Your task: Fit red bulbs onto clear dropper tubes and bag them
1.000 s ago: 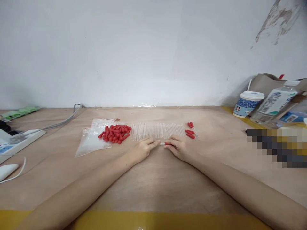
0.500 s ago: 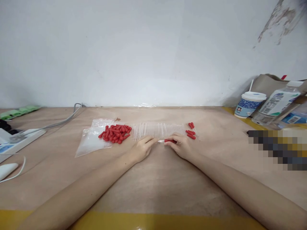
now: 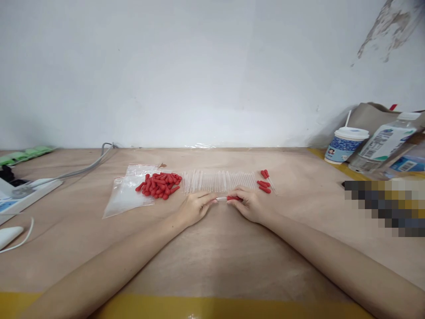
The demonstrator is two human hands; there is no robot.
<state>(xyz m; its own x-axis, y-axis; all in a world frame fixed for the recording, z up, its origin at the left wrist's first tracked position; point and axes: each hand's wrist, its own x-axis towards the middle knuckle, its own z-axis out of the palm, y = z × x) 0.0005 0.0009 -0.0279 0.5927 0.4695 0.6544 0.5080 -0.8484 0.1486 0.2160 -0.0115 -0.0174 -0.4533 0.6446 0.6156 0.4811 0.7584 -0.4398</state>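
Between the fingers of my left hand [image 3: 196,207] is a thin glass dropper tube [image 3: 221,199], held level just above the table. My right hand [image 3: 248,204] pinches a red rubber bulb [image 3: 232,198] at the tube's right end. Bulb and tube meet end to end; whether the tube sits inside the bulb I cannot tell. Behind my hands lies a row of clear glass tubes [image 3: 219,180]. A heap of red rubber bulbs [image 3: 159,185] rests to the left, and several droppers with red bulbs [image 3: 264,186] lie just beyond my right hand.
Clear plastic bags [image 3: 122,197] lie under and beside the bulb heap. On the left are a power strip [image 3: 36,190] and a grey cable [image 3: 89,165]. A paper cup [image 3: 345,146] and a plastic bottle [image 3: 381,144] stand at the right, near the wall.
Both hands have shifted slightly toward me, the tube and bulb with them. More of the fingers on my left hand now wraps the tube.
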